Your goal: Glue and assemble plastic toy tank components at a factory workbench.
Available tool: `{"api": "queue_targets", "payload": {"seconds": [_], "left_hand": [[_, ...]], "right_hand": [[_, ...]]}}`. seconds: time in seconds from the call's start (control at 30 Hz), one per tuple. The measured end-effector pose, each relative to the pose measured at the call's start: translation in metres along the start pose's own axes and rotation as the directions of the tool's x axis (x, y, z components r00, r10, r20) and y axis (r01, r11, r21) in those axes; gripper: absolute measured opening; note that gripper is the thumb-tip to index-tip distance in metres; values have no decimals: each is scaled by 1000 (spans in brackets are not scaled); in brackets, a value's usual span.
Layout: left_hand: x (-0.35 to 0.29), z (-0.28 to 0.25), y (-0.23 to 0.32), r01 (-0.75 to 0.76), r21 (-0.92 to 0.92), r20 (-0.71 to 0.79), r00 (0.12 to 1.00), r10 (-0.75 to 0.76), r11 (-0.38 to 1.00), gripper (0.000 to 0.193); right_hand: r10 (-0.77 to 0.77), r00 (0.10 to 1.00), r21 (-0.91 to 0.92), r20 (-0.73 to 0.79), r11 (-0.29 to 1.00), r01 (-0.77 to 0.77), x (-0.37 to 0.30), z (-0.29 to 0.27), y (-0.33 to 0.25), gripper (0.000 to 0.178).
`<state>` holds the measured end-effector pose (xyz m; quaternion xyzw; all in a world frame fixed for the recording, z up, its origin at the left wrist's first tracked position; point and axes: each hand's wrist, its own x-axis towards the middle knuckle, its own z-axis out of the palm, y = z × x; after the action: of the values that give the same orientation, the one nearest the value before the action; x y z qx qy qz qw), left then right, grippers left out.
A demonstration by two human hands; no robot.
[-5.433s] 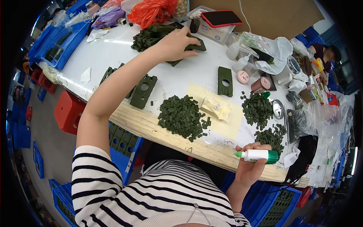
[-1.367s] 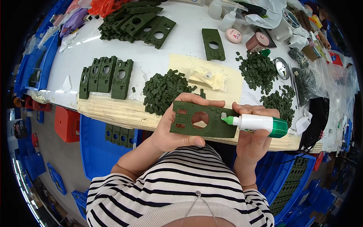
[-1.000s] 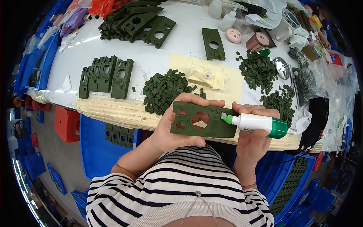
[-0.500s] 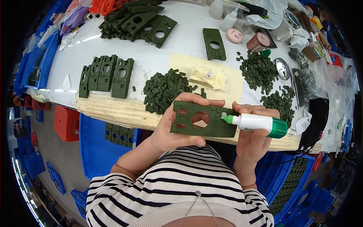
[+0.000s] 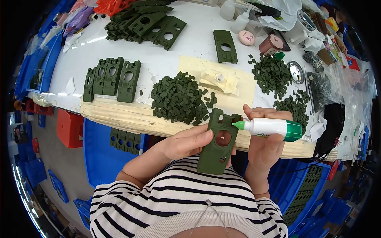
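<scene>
My left hand (image 5: 184, 142) grips a dark green plastic model hull plate (image 5: 208, 154), tank-like, with one large round hole and smaller openings. The plate is held nearly upright in front of my striped top. In my right hand (image 5: 265, 150) is a white glue bottle (image 5: 269, 127) with a green base and green nozzle, lying sideways. Its tip points left and meets, or nearly meets, the plate's upper right edge. Just beyond the plate lies a heap of small green pieces (image 5: 178, 97) on the table's near edge.
Several similar hull plates (image 5: 128, 81) stand at the left, with a bigger pile (image 5: 145, 23) behind. More small pieces (image 5: 272, 73) lie at the right, near a pink jar (image 5: 272, 44). A taped fixture (image 5: 219, 78) sits mid-table. Blue crates (image 5: 101, 158) hold plates below the edge.
My left hand has turned the hull plate from lying crosswise to nearly upright and moved it slightly. The glue bottle stays almost in place in my right hand.
</scene>
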<state>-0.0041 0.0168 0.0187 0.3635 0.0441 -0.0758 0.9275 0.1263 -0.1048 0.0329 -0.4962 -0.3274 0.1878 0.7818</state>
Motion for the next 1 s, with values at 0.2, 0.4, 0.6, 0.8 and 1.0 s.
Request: {"api": "queue_targets", "payload": {"seconds": [0.2,0.4,0.6,0.8,1.0], "left_hand": [[0,-4,-2,7,129,45,999,-13,992,68],[0,0,-1,10,140,22,1000,-13,990,67],[-2,-9,-3,-31,111,173,985,12,993,55],[-2,-10,-3,-42,121,176,984,20,992,54],[-2,-11,-4,-36,112,179,984,15,993,53]], "right_hand": [[26,999,-4,28,1000,-26,-2,1,1,48],[13,1000,-26,16,1000,-12,-5,0,1,46],[-7,999,-25,32,1000,8,-5,-1,2,46],[2,1000,-27,18,1000,-2,-5,2,1,46],[-32,999,-53,28,998,33,-4,2,2,46]]}}
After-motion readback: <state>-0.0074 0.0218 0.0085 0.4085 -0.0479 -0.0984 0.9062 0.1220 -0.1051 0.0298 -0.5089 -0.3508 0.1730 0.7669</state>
